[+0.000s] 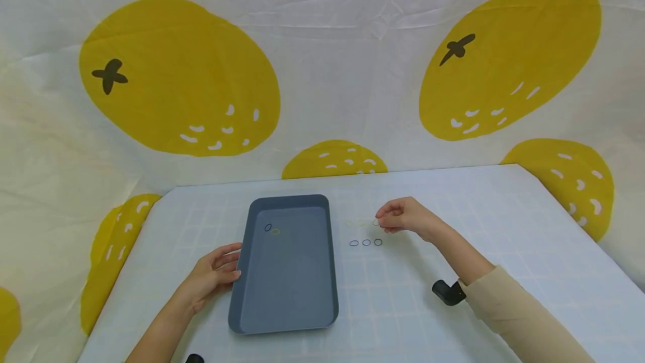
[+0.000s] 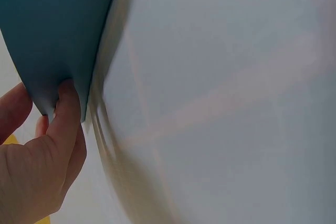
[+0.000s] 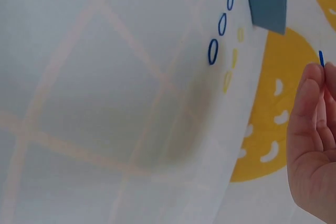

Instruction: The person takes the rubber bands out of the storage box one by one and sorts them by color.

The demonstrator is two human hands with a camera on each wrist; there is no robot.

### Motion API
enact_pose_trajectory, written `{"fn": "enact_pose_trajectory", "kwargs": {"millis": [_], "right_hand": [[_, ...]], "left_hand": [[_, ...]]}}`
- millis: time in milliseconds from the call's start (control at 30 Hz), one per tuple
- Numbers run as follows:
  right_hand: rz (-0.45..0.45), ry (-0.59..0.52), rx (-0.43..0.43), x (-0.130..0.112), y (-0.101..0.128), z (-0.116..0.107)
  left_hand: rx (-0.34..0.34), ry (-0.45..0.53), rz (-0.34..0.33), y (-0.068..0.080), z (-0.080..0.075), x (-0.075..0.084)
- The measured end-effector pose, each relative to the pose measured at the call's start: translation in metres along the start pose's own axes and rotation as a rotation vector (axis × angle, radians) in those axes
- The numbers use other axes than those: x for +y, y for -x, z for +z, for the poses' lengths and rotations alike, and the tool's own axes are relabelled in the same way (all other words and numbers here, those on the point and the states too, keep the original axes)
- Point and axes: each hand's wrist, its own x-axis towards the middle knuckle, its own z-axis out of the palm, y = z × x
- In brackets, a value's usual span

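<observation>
My left hand (image 1: 214, 273) grips the left rim of a blue-grey tray (image 1: 282, 290), its fingers at the edge in the left wrist view too. Inside the tray lie a dark blue rubber band (image 1: 265, 229) and a yellow rubber band (image 1: 275, 234). To the tray's right, my right hand (image 1: 407, 216) hovers over the table with thumb and fingertips together. The right wrist view shows a blue rubber band (image 3: 321, 59) poking up from that pinch. Below are three blue rubber bands (image 3: 209, 53) in a row and three yellow ones (image 3: 234, 57) beside them.
The table (image 1: 403, 307) has a pale checked cover. Behind it hangs a white cloth (image 1: 347, 99) printed with big yellow fruit shapes. A black device (image 1: 448, 293) sits at my right wrist, another black piece (image 1: 194, 358) near my left forearm.
</observation>
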Motion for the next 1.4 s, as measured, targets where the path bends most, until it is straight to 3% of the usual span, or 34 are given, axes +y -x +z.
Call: {"fn": "enact_pose_trajectory", "kwargs": {"millis": [400,600,1067,1400], "right_hand": [[0.087,0.034,0.051,0.029,0.001,-0.001],[0.085,0.019,0.06,0.042,-0.001,-0.002],[0.147,0.053,0.098,0.053,-0.004,0.006],[0.139,0.09,0.097,0.054,-0.006,0.008]], "left_hand": [[-0.005,-0.003,0.005,-0.001,-0.002,-0.001],[-0.006,-0.008,0.012,-0.001,-0.003,0.001],[-0.005,-0.016,0.007,0.0,-0.001,0.001],[-0.006,-0.018,0.01,0.0,0.0,0.001]]}}
